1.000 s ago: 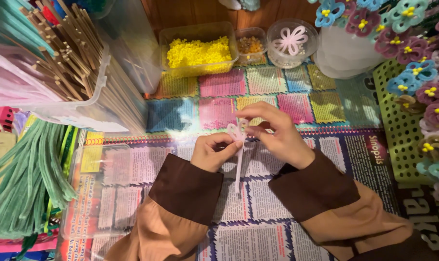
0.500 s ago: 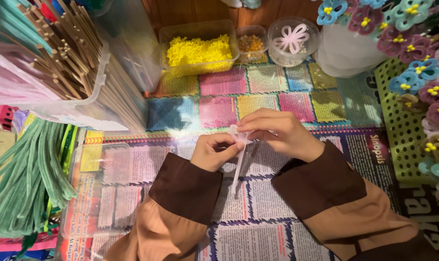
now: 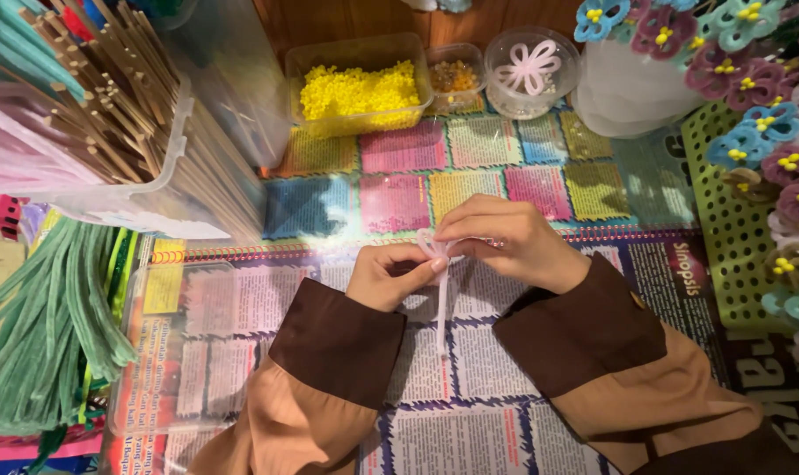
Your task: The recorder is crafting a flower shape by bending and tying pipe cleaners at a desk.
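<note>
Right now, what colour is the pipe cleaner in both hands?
Pale pink pipe cleaner; the head view shows it best.

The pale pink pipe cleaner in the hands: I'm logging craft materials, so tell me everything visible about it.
The pale pink pipe cleaner is thin and fuzzy. Its top is bent into small loops, pinched between the left hand and the right hand. A single straight tail hangs from the loops toward the person, over the printed paper covering the table. Both hands' fingertips touch it; whether the tail's end rests on the paper cannot be told.
</note>
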